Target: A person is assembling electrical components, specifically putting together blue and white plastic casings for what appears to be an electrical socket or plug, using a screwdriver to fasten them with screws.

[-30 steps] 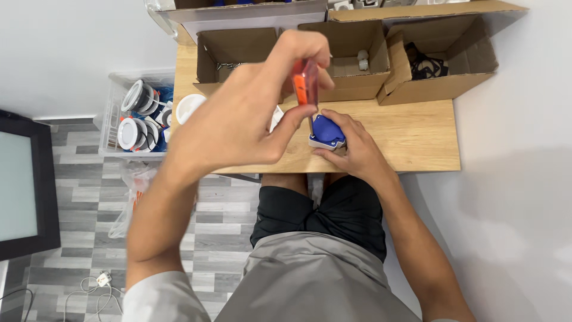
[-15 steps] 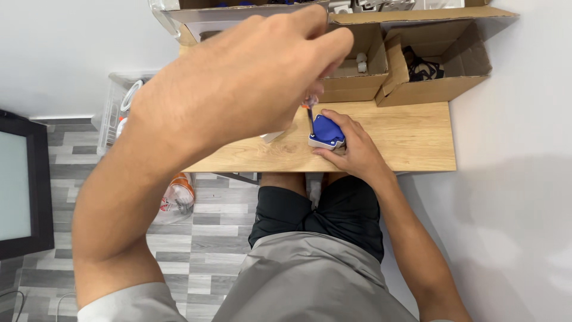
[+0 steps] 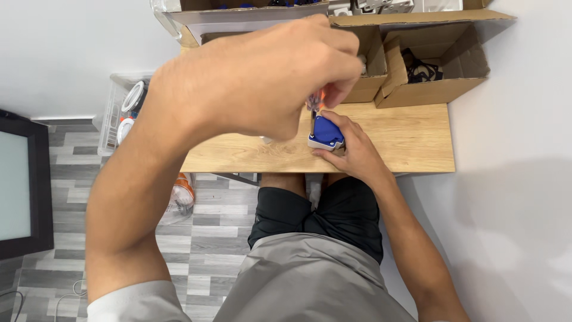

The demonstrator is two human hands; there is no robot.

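Note:
My left hand (image 3: 256,77) is raised close to the camera, fingers closed around an orange-handled screwdriver (image 3: 314,107). Its metal shaft points straight down onto a small blue and white device (image 3: 326,133) lying on the wooden table (image 3: 405,143). My right hand (image 3: 351,149) rests on the table and grips that device from the right and the near side. Most of the screwdriver handle is hidden inside my left hand.
Open cardboard boxes (image 3: 429,65) line the far edge of the table, one holding black cables. A clear plastic crate (image 3: 122,110) with round items stands on the floor at the left. A dark monitor (image 3: 21,185) is at the far left. My lap is below the table edge.
My left hand has risen nearer the camera and closed over the screwdriver handle, hiding most of the orange part. My right hand and the blue device have stayed in place.

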